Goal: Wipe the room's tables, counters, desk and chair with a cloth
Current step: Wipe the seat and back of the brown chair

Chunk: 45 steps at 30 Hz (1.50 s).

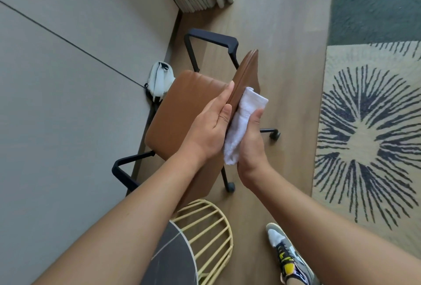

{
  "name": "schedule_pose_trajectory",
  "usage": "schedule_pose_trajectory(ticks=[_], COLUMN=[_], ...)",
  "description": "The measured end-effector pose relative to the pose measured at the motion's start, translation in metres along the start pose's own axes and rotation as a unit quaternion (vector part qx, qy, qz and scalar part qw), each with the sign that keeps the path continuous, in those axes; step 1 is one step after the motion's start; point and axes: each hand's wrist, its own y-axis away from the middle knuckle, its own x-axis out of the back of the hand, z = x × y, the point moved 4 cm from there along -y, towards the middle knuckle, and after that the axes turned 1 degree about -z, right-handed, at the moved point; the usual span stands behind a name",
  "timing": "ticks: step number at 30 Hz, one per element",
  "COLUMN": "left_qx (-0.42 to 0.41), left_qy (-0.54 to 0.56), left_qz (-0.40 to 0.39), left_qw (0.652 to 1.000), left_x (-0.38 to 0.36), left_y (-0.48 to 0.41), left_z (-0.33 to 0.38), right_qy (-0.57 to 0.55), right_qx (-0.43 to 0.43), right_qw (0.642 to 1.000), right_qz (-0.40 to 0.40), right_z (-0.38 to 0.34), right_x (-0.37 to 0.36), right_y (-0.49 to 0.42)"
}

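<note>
A brown leather office chair [182,111] with black armrests stands below me, its backrest edge-on in the middle of the view. My left hand [211,125] lies flat with straight fingers against the front face of the backrest. My right hand [250,143] grips a white cloth [241,123] and holds it against the back face of the backrest, just below its top edge. Part of the cloth is hidden under my fingers.
A grey desk [68,79] fills the left. A white pouch [159,79] lies on the floor by the chair. A round dark side table [168,259] with a yellow wire base sits near my arms. A patterned rug [369,125] lies right; my shoe [289,255] is on the wood floor.
</note>
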Motion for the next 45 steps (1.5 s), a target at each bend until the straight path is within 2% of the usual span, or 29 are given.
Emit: schedule_pose_trajectory(ticks=[6, 11, 12, 16, 18, 24, 30, 35, 39, 45], left_qx=[0.000, -0.001, 0.000, -0.003, -0.009, -0.017, -0.012, -0.001, 0.013, 0.009], left_qy=[-0.007, -0.013, -0.014, -0.013, -0.011, -0.016, -0.032, -0.037, -0.036, -0.042], left_qz=[0.006, -0.007, -0.009, -0.015, -0.011, -0.013, -0.021, -0.028, -0.034, -0.034], left_qw=[1.000, 1.000, 1.000, 1.000, 1.000, 1.000, 0.999, 0.999, 0.999, 0.998], left_x=[0.001, 0.002, 0.002, 0.001, 0.002, 0.002, 0.002, 0.002, 0.003, 0.004], left_y=[0.003, 0.009, 0.010, 0.012, 0.012, 0.014, 0.014, 0.017, 0.020, 0.023], left_z=[0.004, 0.002, 0.001, 0.001, 0.001, 0.000, 0.004, 0.006, 0.007, 0.006], right_qy=[-0.011, -0.142, -0.140, 0.013, 0.025, 0.016, 0.021, 0.014, -0.013, -0.047], right_qx=[0.080, 0.059, 0.062, 0.101, 0.107, 0.144, 0.079, 0.054, 0.019, -0.071], right_qw=[0.996, 0.987, 0.986, 0.985, 0.981, 0.986, 0.994, 0.993, 0.992, 0.989], right_qz=[0.023, 0.050, 0.067, 0.142, 0.157, 0.085, 0.077, 0.100, 0.127, 0.123], right_z=[-0.012, -0.026, -0.026, -0.023, -0.021, -0.013, -0.008, 0.009, 0.031, 0.082], right_x=[-0.020, 0.006, 0.013, 0.009, -0.001, -0.011, 0.003, 0.024, 0.040, 0.048], right_y=[-0.017, -0.048, -0.053, -0.064, -0.065, -0.077, -0.109, -0.144, -0.166, -0.164])
